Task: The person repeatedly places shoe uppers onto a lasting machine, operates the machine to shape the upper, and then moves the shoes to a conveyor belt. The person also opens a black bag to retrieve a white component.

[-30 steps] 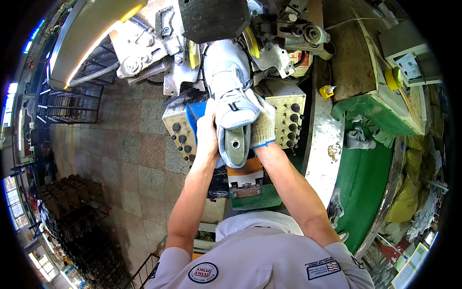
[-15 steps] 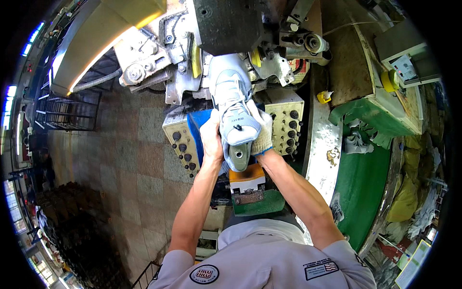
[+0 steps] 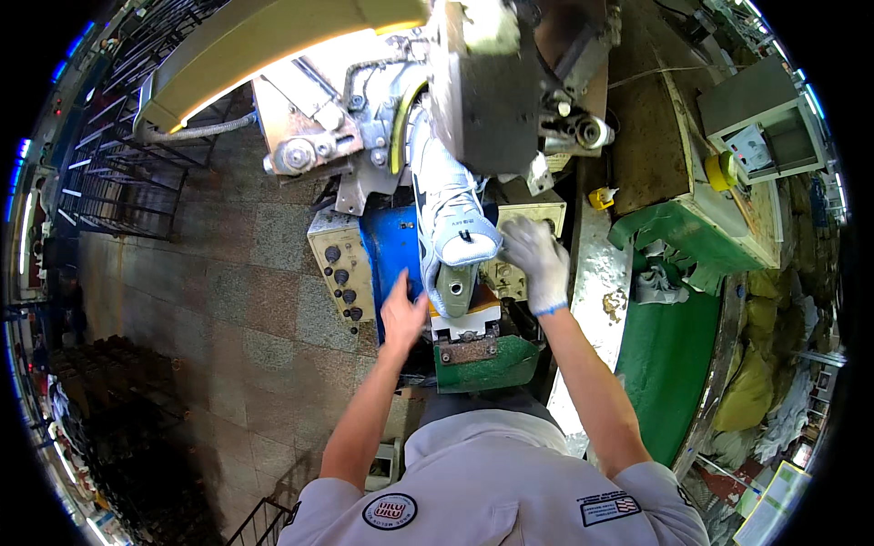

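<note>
Pale grey-blue laced shoe [image 3: 450, 196], green last [image 3: 454, 293] inside, toe beneath dark machine block [image 3: 499, 114]

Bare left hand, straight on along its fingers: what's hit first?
Likely the flat blue panel just ahead of the bare left hand; depth is unclear, so it might pass above.

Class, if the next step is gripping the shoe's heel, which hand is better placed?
Probably the left hand: its thumb is close beside the heel, though contact is unclear. The gloved right hand is on the other side, nearer the tongue.
</note>
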Demonstrator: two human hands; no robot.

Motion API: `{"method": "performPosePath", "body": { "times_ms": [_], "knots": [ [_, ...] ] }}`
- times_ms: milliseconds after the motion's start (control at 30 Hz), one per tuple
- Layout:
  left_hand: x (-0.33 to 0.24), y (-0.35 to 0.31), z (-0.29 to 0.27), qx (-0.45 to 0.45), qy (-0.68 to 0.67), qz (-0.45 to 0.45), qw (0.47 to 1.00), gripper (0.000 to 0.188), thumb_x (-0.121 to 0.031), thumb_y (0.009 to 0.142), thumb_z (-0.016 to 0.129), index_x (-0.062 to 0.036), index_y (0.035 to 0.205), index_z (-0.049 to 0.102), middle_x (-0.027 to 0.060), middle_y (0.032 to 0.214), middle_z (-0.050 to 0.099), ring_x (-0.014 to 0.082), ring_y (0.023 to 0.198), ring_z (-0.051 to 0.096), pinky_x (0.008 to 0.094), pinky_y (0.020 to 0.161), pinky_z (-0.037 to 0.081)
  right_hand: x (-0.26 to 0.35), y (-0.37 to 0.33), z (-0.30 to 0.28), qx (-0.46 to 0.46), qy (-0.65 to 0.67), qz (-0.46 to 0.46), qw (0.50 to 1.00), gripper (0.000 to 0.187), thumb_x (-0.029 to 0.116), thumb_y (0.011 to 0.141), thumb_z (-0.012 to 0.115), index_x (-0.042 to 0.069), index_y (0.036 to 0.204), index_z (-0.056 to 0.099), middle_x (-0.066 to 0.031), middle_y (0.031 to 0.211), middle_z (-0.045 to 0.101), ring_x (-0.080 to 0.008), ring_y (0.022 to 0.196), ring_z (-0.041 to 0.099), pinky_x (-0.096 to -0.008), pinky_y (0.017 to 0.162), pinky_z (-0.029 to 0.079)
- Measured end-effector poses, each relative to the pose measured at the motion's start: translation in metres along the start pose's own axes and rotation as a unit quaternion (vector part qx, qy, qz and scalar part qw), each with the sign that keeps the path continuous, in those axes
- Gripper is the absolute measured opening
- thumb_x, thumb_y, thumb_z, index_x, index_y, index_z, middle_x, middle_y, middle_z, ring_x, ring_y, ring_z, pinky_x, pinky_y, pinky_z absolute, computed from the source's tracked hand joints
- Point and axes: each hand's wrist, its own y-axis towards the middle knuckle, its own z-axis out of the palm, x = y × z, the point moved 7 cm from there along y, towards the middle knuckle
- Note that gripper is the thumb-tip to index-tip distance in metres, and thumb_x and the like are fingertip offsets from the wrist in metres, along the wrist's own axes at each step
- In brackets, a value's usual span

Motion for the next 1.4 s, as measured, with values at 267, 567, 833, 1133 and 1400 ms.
{"method": "performPosePath", "body": {
  "times_ms": [267,567,833,1133,1400],
  "knots": [
    [0.069,-0.072,0.097,0.025,0.17,0.04,0.984,0.065,-0.012,0.093,0.051,0.0114,0.149,0.03,0.0331,0.15,0.038,0.0455,0.143,0.036,0.0522,0.118,0.03,0.056,-0.099,-0.105,-0.181,-0.192,-0.025,0.964,0.058,0.034,0.096,0.068,-0.007,0.134,0.054,-0.0242,0.122,0.067,-0.0334,0.103,0.07,-0.0429,0.082,0.059],
    [0.042,-0.051,0.044,0.045,0.009,-0.04,0.998,0.07,-0.034,0.077,0.075,0.0018,0.133,0.053,0.0254,0.103,0.071,0.0439,0.095,0.068,0.0505,0.087,0.053,0.054,-0.093,-0.089,-0.109,-0.246,-0.011,0.963,0.057,0.03,0.098,0.064,-0.007,0.14,0.05,-0.0243,0.131,0.061,-0.0362,0.113,0.065,-0.0455,0.089,0.056],
    [0.001,-0.135,-0.121,-0.026,-0.18,-0.111,0.977,0.071,-0.042,0.069,0.082,0.0034,0.12,0.064,0.0141,0.102,0.072,0.0239,0.091,0.07,0.0372,0.083,0.054,0.065,-0.122,-0.002,0.024,-0.297,-0.009,0.955,0.063,0.032,0.097,0.066,-0.011,0.14,0.046,-0.0272,0.128,0.063,-0.0342,0.111,0.068,-0.041,0.089,0.059],
    [-0.177,-0.144,-0.128,-0.002,-0.429,0.022,0.903,0.055,-0.047,0.103,0.054,0.0013,0.131,0.061,0.0032,0.109,0.066,0.0128,0.097,0.058,0.0262,0.084,0.045,0.009,-0.156,0.137,0.245,-0.198,0.058,0.947,0.069,0.038,0.092,0.071,-0.005,0.141,0.05,-0.0136,0.127,0.065,-0.0172,0.11,0.062,-0.0317,0.097,0.049],
    [-0.292,-0.116,0.007,0.108,-0.088,0.062,0.988,0.044,-0.034,0.102,0.059,0.0002,0.13,0.063,0.0123,0.109,0.07,0.0172,0.093,0.062,0.0308,0.084,0.048,0.114,-0.142,-0.024,0.04,-0.122,0.013,0.992,0.055,0.025,0.09,0.075,-0.005,0.134,0.058,-0.011,0.118,0.068,-0.0171,0.102,0.065,-0.0303,0.091,0.052]
  ]
}}
